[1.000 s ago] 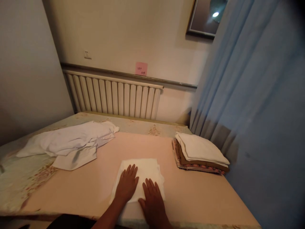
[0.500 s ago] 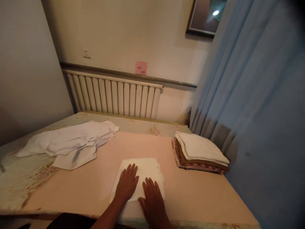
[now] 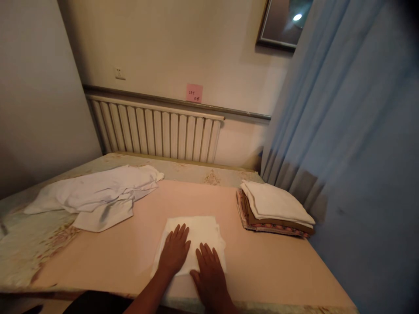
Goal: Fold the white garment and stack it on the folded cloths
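A folded white cloth lies on the pink sheet near the front edge of the bed. My left hand rests flat on its left half, fingers stretched out and slightly apart. My right hand lies flat on the cloth's near right part, fingers spread too. Neither hand grips anything. A stack of folded cloths, white on top with brown and patterned ones beneath, sits to the right of the hands.
A loose heap of white laundry lies at the left on the bed. A radiator runs along the back wall. A blue curtain hangs close on the right.
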The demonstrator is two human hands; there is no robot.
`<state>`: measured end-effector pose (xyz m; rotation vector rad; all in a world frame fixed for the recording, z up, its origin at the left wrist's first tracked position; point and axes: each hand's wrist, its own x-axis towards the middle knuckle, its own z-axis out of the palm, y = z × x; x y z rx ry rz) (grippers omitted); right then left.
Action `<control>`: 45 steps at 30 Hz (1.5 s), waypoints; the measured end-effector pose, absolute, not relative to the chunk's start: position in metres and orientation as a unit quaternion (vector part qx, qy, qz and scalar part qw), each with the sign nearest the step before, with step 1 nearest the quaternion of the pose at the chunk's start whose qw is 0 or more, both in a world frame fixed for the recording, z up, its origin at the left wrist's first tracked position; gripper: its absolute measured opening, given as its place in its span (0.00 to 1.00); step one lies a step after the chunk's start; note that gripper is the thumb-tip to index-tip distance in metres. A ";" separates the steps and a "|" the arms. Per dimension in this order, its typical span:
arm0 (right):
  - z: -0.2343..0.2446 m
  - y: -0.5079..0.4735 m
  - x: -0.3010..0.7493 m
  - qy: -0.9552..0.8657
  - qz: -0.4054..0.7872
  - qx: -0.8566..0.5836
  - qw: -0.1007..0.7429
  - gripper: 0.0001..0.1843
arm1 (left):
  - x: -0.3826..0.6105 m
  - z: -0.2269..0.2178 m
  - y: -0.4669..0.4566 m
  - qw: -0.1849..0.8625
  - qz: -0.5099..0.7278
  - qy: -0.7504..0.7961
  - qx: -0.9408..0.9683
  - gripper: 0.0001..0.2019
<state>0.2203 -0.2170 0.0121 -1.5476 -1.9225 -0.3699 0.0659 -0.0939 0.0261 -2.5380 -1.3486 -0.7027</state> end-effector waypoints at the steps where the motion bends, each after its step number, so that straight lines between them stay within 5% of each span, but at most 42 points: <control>1: 0.012 -0.217 0.220 -0.731 -0.140 -0.588 0.318 0.31 | 0.066 0.026 -0.094 0.091 -0.239 -0.454 -0.854 0.24; 45: 0.013 -0.218 0.221 -0.730 -0.127 -0.590 0.320 0.30 | 0.066 0.028 -0.097 0.084 -0.220 -0.461 -0.855 0.24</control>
